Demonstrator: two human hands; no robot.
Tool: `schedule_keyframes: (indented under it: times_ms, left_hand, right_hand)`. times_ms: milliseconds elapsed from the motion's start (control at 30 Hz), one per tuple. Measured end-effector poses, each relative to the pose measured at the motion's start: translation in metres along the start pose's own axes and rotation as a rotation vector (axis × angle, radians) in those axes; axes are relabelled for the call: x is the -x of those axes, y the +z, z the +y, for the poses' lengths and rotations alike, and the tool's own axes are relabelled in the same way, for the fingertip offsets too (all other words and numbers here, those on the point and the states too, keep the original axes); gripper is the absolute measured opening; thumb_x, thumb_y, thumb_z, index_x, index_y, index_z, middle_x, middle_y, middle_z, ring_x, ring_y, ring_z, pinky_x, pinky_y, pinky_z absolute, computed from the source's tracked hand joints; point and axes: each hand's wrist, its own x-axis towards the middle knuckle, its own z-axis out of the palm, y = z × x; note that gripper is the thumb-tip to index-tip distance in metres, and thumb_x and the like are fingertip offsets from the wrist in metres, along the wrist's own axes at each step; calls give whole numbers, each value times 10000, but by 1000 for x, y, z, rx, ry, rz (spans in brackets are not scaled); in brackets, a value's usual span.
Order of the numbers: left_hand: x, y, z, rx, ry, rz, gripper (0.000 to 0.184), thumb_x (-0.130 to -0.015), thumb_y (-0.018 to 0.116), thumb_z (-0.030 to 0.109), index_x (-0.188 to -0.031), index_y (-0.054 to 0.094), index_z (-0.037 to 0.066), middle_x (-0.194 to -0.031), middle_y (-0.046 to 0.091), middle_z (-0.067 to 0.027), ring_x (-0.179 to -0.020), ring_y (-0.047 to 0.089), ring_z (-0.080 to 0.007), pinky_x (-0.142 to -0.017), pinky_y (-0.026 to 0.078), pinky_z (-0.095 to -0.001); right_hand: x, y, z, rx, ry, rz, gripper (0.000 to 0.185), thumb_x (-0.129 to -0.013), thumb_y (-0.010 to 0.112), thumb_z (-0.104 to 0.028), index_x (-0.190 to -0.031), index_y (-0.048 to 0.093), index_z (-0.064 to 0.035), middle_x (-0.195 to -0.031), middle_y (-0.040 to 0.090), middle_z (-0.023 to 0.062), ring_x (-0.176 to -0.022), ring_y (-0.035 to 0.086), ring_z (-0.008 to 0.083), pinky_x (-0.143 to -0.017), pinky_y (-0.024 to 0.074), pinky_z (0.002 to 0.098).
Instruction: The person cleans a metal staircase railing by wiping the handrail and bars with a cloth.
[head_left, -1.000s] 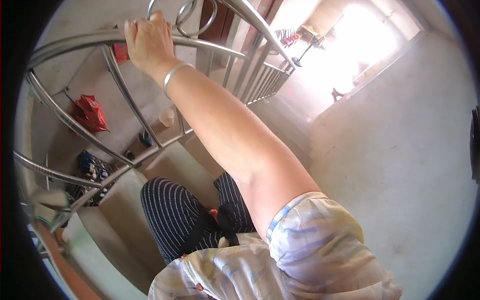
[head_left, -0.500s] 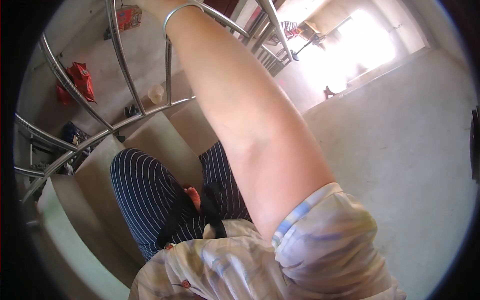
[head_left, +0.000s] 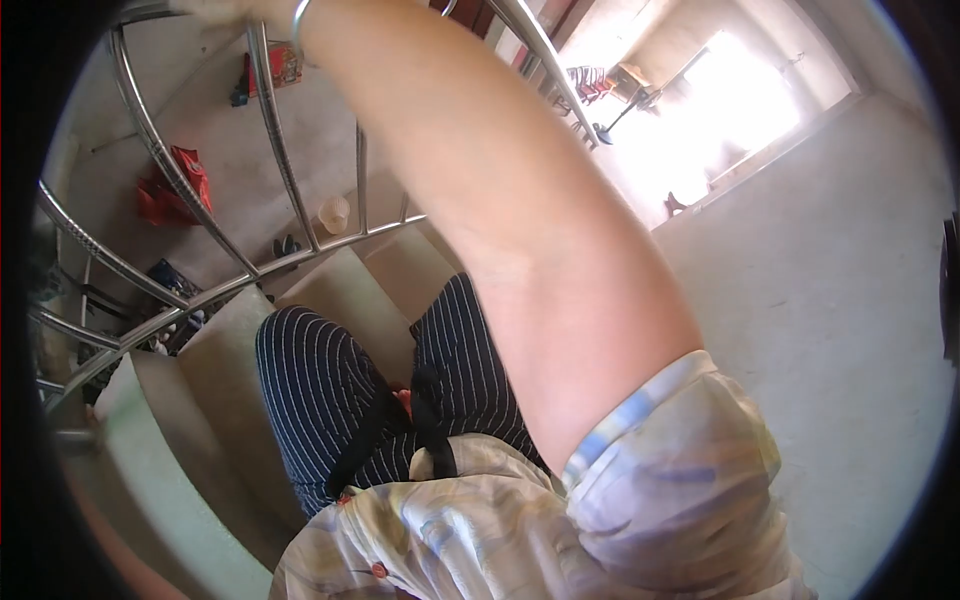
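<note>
My right arm reaches up and across to the left, wearing a silver bangle (head_left: 299, 20) at the wrist. My right hand (head_left: 225, 10) is blurred and cut off by the top edge, beside the upper part of the metal stair railing (head_left: 280, 150); I cannot make out whether its fingers grip the rail. My left hand is out of view; a blurred strip of skin at the lower left edge looks like part of my left arm. Below me are my striped trousers (head_left: 315, 400) and a bit of a foot on the stairs (head_left: 165, 470).
Curved metal bars line the stairs on the left. Beyond them, on the lower floor, are a red bag (head_left: 178, 190), a red box (head_left: 275, 72), a pale basket (head_left: 334, 214) and dark shoes (head_left: 286, 246). A plain wall (head_left: 830, 330) rises on the right, with a bright opening (head_left: 740, 90) behind.
My right hand and bangle have shifted left and up toward the top edge. The view has moved, so railing and stairs sit further right. A strip of skin now shows at lower left.
</note>
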Motion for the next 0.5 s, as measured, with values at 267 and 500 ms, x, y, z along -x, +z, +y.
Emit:
schedule_keyframes:
  times_ms: [267,500]
  left_hand:
    - [132,39,-33,265,-634,-545,386,-649,428,-38,-1021,530,-52,-987,558,-189,-927,512,-326,-852,373,-364]
    - [94,39,-65,282,-550,-446,463,-660,334,-89,-1081,510,-7,-1085,535,-132,-1079,459,-250,-963,292,-321]
  right_hand:
    - [9,12,-13,-22,283,-81,606,-771,437,-538,-1063,540,-17,-1044,566,173,-1004,529,291,-872,390,385]
    - [14,-1,-22,-59,307,-157,623,-767,450,-522,-1084,503,12,-1087,536,172,-1063,478,290,-917,331,384]
